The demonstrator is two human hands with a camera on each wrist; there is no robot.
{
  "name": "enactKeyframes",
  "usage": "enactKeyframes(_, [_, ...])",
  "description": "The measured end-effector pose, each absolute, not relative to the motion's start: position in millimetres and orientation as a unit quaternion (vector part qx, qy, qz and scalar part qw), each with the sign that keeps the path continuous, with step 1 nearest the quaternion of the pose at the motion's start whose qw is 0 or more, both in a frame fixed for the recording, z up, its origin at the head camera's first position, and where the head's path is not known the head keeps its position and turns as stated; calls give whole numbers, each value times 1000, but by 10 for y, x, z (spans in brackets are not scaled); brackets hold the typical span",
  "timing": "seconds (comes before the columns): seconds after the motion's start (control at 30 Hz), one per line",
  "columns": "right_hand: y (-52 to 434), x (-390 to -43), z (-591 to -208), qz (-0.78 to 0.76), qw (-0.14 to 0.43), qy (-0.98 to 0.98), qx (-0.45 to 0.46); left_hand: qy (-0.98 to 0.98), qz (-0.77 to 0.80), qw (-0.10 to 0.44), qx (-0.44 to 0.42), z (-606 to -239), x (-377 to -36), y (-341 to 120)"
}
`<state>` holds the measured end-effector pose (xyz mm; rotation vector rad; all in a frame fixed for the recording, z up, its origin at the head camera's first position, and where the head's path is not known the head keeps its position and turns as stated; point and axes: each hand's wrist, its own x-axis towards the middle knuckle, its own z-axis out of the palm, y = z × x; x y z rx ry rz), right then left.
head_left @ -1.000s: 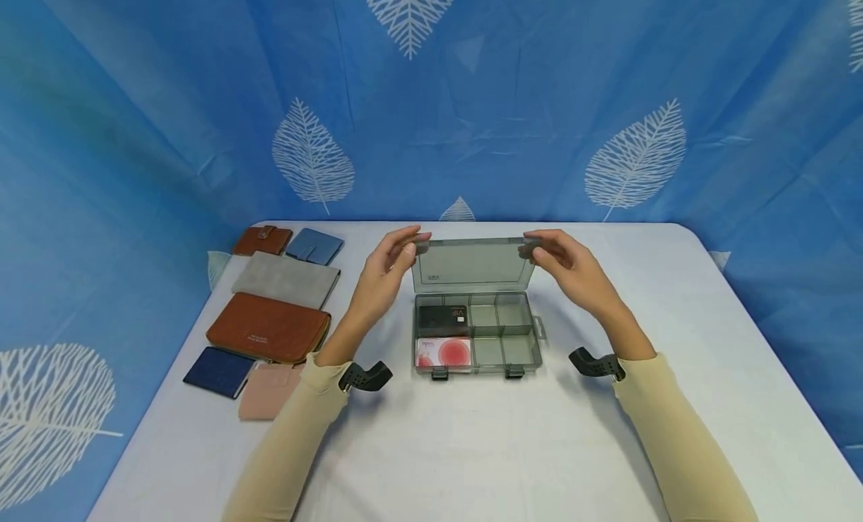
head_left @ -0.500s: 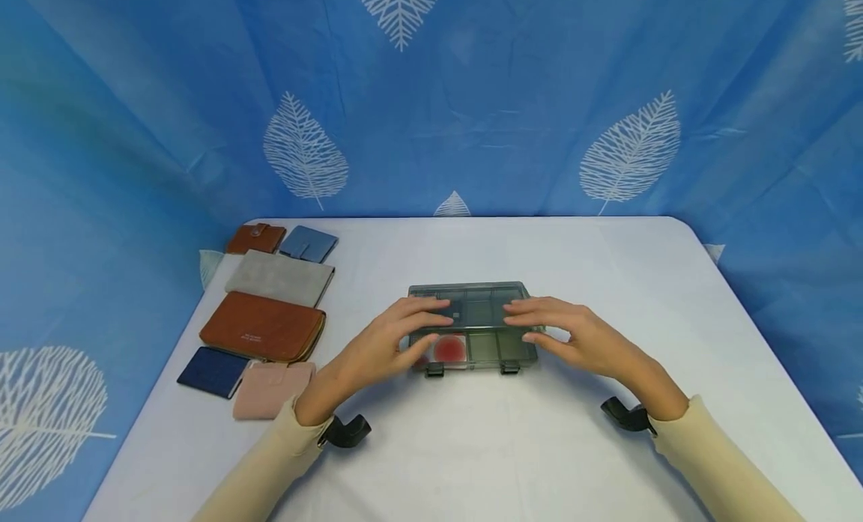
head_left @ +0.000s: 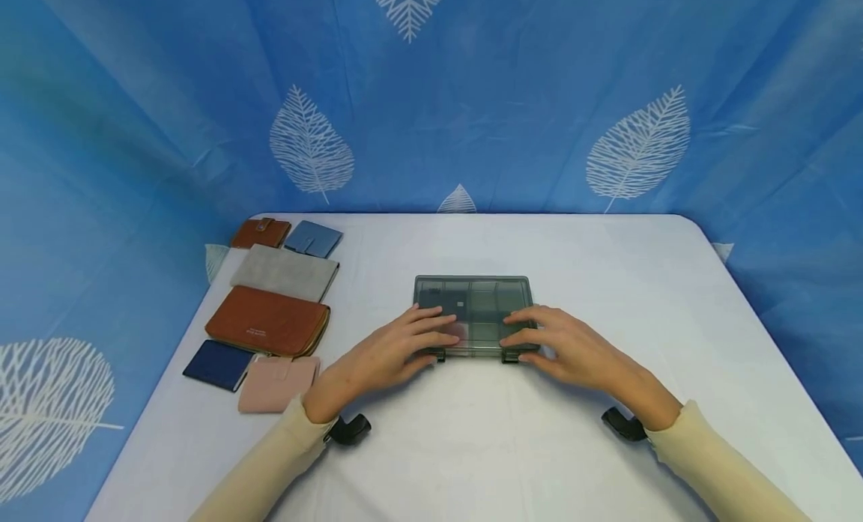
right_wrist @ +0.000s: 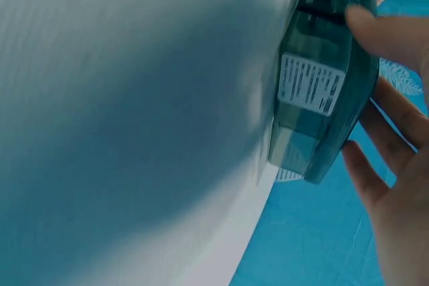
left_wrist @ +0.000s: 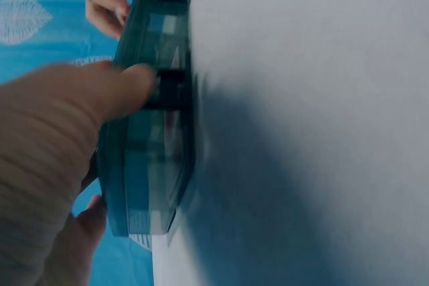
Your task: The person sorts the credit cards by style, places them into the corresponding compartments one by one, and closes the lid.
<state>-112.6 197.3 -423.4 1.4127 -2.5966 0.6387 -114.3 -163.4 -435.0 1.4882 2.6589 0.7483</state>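
A smoky clear plastic compartment box lies closed on the white table, with cards dimly visible through its lid. My left hand rests with straight fingers on the lid's near left part. My right hand rests the same way on the near right part. In the left wrist view my thumb presses the left front latch of the box. In the right wrist view my thumb sits at the right latch of the box, which has a white label on its side.
Several wallets lie in a row at the table's left: a small brown one, a small blue one, a long grey one, a long brown one, a navy one and a pink one. Blue leaf-print cloth hangs behind.
The upright lid has come down and the box is closed. Both hands have slid from the lid's top edge to the near edge, with thumbs at the front latches.
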Motion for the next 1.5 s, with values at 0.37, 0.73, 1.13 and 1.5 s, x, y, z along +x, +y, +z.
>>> enactKeyframes(0.37, [1820,-1021,-4264,119,89,-888,435,850,123,-70,507,-4379,-1154,-1646])
enactKeyframes(0.73, [1983,-1076,-4271,131,70,-869,472,835,116,-85,531,-4401,-1159,-1700])
enactKeyframes(1.13, [1955,-1049,-4315,228,49,-862,450,833,204,-53,512,-4398,-1141,-1732])
enactKeyframes(1.5, [1897,-990,-4349,237,67,-865,438,850,227,-47,474,-4437,-1069,-1701])
